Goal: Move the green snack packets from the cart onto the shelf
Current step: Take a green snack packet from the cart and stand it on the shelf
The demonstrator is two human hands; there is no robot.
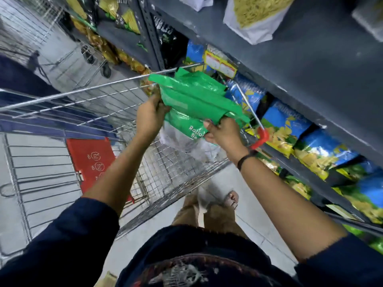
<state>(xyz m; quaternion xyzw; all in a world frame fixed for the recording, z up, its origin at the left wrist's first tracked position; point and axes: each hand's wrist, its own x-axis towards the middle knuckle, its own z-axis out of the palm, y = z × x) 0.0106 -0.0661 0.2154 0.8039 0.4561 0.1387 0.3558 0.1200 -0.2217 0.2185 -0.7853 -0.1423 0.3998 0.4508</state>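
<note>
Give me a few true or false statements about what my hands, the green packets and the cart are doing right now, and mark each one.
1. Both hands hold the bundle of green packets. True: the left hand grips its left end, the right hand its right end.
2. The green packets already lie on the shelf. False: they are held above the cart, beside the shelf.
3. A dark band is on the right wrist. True.
4. The shelf next to the cart holds only red packets. False: blue and yellow packets fill it.
5. The cart's folding seat flap is blue. False: the flap is red.
</note>
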